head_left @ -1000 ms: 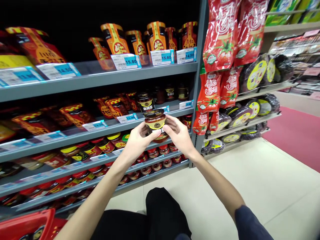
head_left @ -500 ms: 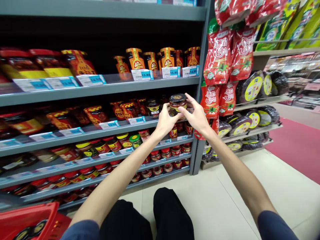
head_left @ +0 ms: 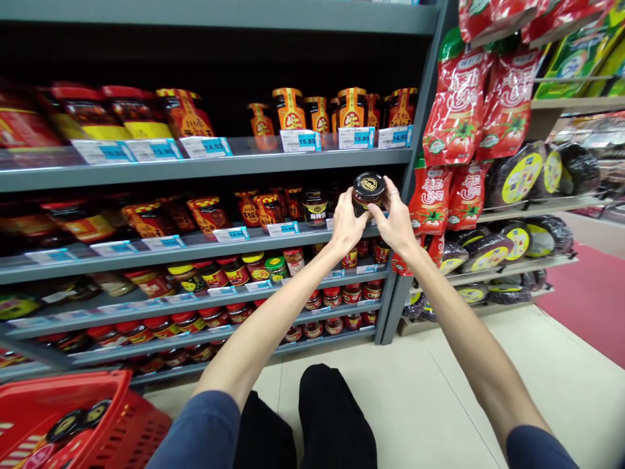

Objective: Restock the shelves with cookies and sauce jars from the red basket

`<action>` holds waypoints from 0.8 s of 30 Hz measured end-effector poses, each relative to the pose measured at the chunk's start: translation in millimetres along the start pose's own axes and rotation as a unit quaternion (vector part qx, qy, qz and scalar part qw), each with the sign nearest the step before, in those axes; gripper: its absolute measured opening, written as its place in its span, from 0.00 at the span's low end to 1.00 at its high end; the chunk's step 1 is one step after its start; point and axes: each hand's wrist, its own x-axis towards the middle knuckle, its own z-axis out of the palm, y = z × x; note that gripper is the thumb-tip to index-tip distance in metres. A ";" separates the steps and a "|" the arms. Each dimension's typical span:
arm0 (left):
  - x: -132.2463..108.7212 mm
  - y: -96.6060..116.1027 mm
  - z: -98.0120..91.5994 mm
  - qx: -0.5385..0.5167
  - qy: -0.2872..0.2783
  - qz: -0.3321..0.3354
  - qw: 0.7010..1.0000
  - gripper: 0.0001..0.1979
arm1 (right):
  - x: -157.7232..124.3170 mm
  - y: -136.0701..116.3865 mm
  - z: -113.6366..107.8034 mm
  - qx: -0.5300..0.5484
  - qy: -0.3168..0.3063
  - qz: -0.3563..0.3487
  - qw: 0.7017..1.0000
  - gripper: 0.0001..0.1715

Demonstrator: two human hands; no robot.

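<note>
A jar with a black lid (head_left: 369, 186) is held upright between both hands in front of the second shelf's right end. My left hand (head_left: 347, 223) grips its left side, and my right hand (head_left: 394, 221), with a ring on one finger, grips its right side. Both thumbs lie across the jar's front, covering much of its label. Left of my hands, a similar black-lidded jar (head_left: 315, 208) stands on the shelf.
Grey shelves (head_left: 244, 163) hold rows of sauce jars with price tags. Red tomato pouches (head_left: 455, 104) hang right of the shelf post. A red basket (head_left: 141, 417) with black-lidded jars inside is at the lower left.
The view has shifted, so the shelves sit further right and more of the basket shows. Both hands still hold the jar, its lid now tilted more toward the camera.
</note>
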 end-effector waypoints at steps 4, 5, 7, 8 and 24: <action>12.2 -1.8 0.4 0.022 -0.014 0.004 1.000 0.28 | 8.1 5.9 3.4 -0.002 0.008 0.006 1.000 0.55; 15.5 -3.0 0.7 0.028 -0.016 0.003 0.999 0.28 | 10.5 7.2 4.0 -0.002 0.006 0.006 1.000 0.55; 21.3 -6.1 1.8 0.044 -0.021 0.000 0.999 0.25 | 15.0 10.1 5.1 -0.005 0.000 0.007 1.000 0.54; 23.7 -7.6 2.4 0.053 -0.023 -0.003 0.998 0.24 | 17.2 11.9 5.5 -0.010 -0.003 0.007 1.000 0.54; 54.0 -8.6 1.3 0.193 -0.205 -0.166 0.945 0.23 | 27.0 8.9 16.2 -0.176 0.010 0.155 0.972 0.37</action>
